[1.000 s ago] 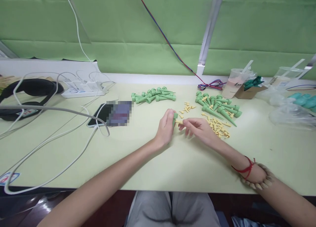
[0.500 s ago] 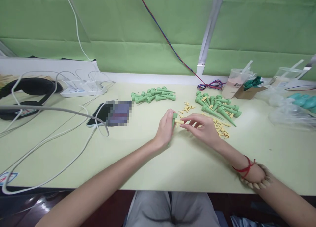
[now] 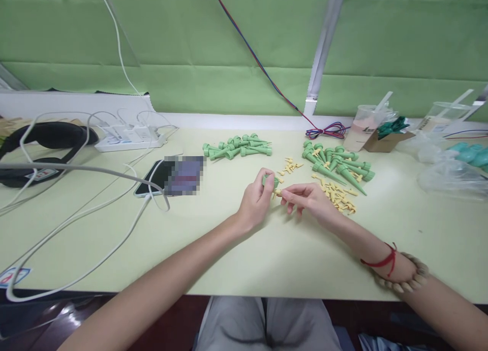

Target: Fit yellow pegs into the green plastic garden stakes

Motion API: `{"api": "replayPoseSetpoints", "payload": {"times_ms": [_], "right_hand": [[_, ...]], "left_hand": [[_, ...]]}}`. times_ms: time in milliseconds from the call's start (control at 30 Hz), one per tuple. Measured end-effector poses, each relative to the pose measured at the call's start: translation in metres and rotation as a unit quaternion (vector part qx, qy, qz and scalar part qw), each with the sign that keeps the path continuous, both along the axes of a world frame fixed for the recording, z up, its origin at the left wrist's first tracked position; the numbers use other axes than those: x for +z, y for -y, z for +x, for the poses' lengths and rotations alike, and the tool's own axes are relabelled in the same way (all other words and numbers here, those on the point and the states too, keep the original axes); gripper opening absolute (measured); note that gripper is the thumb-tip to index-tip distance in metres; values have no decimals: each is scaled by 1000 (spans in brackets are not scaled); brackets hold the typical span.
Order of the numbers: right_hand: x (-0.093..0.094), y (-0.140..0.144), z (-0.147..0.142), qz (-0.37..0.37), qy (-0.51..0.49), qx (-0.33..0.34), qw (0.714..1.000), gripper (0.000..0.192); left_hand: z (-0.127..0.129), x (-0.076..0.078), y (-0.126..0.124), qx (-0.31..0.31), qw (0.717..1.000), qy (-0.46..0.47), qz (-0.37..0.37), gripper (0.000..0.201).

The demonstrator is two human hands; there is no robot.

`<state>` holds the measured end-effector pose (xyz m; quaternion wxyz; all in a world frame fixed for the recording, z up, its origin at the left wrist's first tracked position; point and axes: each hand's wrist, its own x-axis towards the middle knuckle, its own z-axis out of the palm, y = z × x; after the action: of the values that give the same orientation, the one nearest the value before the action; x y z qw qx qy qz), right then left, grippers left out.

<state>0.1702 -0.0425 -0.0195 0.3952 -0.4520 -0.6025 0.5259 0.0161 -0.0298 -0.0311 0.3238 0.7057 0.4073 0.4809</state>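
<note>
My left hand (image 3: 254,201) is closed around a green plastic watering spike (image 3: 270,180), whose round head shows above the thumb while its lower part is hidden by the hand. Between the thumb and fingertips of my right hand (image 3: 307,198) is a small yellow plastic valve (image 3: 277,193), held close against the spike's side; whether it enters the spike I cannot tell. Loose yellow valves (image 3: 337,194) lie just beyond my right hand, with a smaller group of yellow valves (image 3: 290,166) behind both hands. Green spikes with yellow valves among them (image 3: 335,163) are heaped at the right.
Another pile of green spikes (image 3: 238,146) lies at the back. To the left are a phone (image 3: 152,180), white cables (image 3: 133,224), a power strip (image 3: 129,141) and headphones (image 3: 49,132). Plastic cups (image 3: 360,129), a small cardboard box (image 3: 385,142) and plastic bags (image 3: 442,178) stand at the right.
My left hand has turned, so the spike's head now tips toward me with the thumb against it. My right hand has shifted slightly down, keeping the yellow valve pinched.
</note>
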Motion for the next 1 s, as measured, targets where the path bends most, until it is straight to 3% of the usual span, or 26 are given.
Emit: {"api": "replayPoseSetpoints", "payload": {"times_ms": [100,167,233,367,533,667,767,900,1000], "right_hand": [[2,-2,1,-28,-6,24,999,37],[2,-2,1,6,29,25,999,37],[1,-2,1,100,91,-9,991,34],[-4,-2,1,304,167,-83,934,25],[-10,-4,6,412,212,-56,884,20],[-12,-6,9,434,244,-34,866,19],[-14,-5,8,433,237,-39,869,18],[-13,-3,3,405,200,-48,891,17],[-10,-2,0,332,172,-53,926,16]], "left_hand": [[0,0,0,1,1000,-8,-1,33],[1,0,0,9,1000,4,-8,35],[3,-1,-1,19,999,22,-15,36],[7,-2,-3,39,995,72,-52,38],[10,-5,-2,30,988,100,-110,43],[12,-7,-1,16,984,116,-135,43],[11,-7,0,7,985,117,-128,42],[10,-6,1,3,992,87,-89,36],[7,-4,2,6,997,57,-50,34]]}}
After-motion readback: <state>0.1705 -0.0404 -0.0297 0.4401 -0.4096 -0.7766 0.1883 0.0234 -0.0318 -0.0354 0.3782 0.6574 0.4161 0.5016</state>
